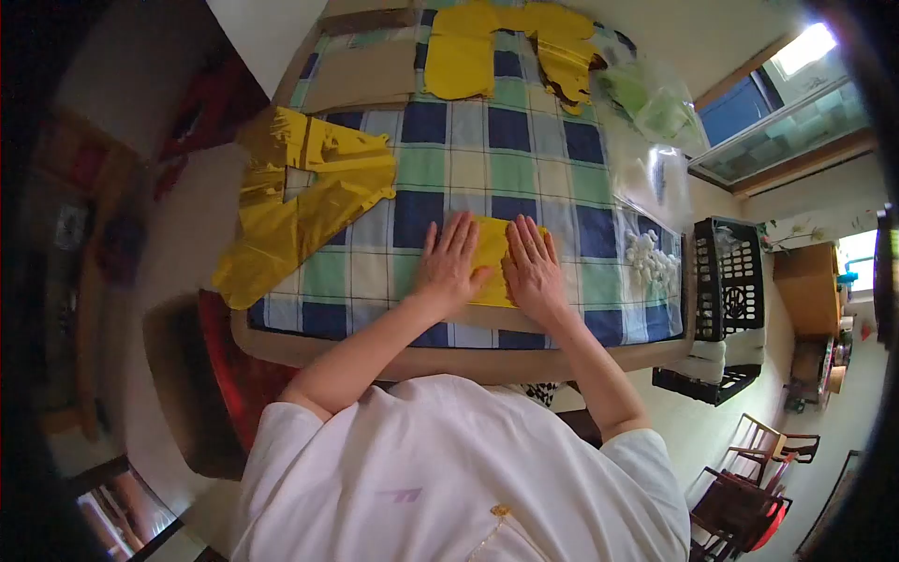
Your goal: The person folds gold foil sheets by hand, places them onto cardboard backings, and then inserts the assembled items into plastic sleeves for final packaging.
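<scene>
A folded piece of shiny yellow foil (491,253) lies on the checked cloth (464,169) in front of me, near the table's front edge. My left hand (449,267) lies flat over its left side, fingers stretched forward and the thumb resting on the foil. Over the right side my right hand (536,276) is pressed down the same way, palm down. Both hands are open, and they hide the side edges of the foil. Left of them, an unfolded, flat gold foil shape (346,173), like a deflated foil balloon, hangs partly past the table's left edge.
More flat yellow foil (461,56) lies at the far end, beside brown cardboard (363,75). Clear plastic bags (655,112) and a cluster of small white pieces (651,259) are at the right. Black crates (729,281) stand right of the table; a chair (183,384) is at the left.
</scene>
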`<act>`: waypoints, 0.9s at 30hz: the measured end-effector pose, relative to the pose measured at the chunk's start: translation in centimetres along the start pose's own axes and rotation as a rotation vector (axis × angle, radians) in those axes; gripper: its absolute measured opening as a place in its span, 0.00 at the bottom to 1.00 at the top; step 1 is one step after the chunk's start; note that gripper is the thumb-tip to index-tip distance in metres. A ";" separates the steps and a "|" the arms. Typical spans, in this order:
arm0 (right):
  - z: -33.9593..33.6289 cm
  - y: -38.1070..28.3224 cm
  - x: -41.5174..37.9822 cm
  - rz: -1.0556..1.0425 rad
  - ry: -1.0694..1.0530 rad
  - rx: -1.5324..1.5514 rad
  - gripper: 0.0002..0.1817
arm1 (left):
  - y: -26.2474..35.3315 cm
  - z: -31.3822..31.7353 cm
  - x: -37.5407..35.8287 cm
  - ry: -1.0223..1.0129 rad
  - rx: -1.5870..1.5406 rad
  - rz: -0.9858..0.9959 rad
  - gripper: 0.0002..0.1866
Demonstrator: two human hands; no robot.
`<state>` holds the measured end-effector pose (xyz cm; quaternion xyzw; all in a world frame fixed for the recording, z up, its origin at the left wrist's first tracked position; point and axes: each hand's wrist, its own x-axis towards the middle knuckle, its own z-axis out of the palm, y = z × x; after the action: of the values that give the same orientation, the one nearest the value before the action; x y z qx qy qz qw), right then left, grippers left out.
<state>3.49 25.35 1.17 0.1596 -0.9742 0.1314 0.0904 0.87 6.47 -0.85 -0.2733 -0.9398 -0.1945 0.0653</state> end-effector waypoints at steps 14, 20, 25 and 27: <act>-0.3 6.7 -0.9 0.569 0.179 0.162 0.08 | -1.2 -1.6 0.0 -0.016 -0.049 0.054 0.40; 0.0 7.3 1.7 0.481 0.269 0.148 0.06 | -1.8 -1.7 0.2 -0.042 -0.039 0.047 0.42; -2.5 0.7 4.0 0.083 0.266 0.138 0.18 | -2.0 -2.0 0.7 0.067 -0.116 0.030 0.36; -0.7 -1.4 4.2 0.045 0.151 0.093 0.21 | -3.2 -1.6 1.9 0.099 -0.273 -0.030 0.31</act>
<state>0.18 23.07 3.05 0.1313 -0.9608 0.1899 0.1533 -2.40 4.25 -0.01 -0.2554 -0.9043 -0.3346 0.0709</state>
